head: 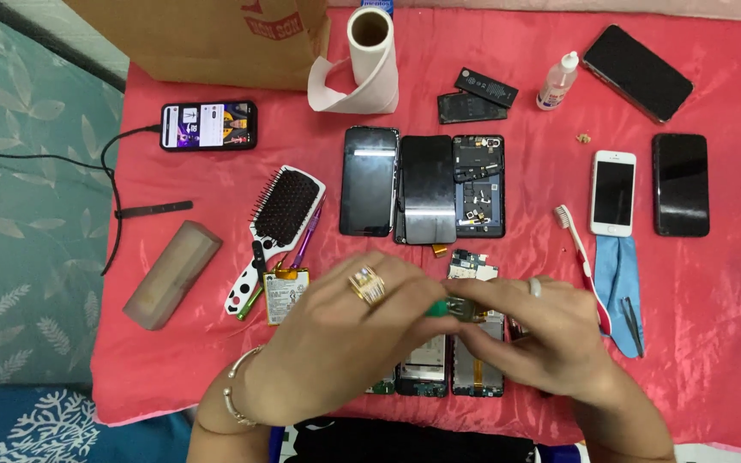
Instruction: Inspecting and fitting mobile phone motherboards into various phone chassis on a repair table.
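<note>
Both hands meet low in the view, just above two opened phone bodies (452,369) that lie side by side on the red cloth (696,360). Between the fingertips sits a small circuit board piece (465,309) with a green bit at its left end; its long axis runs roughly left to right, from one hand to the other. The left hand (336,343), wearing a large ring and a bracelet, pinches the green end, fingers curled closed on it. The right hand (546,339), also ringed, grips the other end from the right, fingers bent around it. Neither hand is clearly nearer; the piece is shared between them, lifted above the phone bodies rather than resting on them, though blur hides the exact grip.

Just left of the left hand lies a flat battery (285,293), with a black-and-white hairbrush (274,225) beyond it. To the right lie a toothbrush (578,249) and tweezers (634,324) on a blue cloth (621,283).

Farther off, three dismantled phone parts (422,184) sit in a row, a white phone (613,193) and a black phone (680,184) to their right. At the far edge stand a paper roll (370,60), a small bottle (557,83) and a cardboard box (207,39). A lit phone (208,125) charges at the left.
</note>
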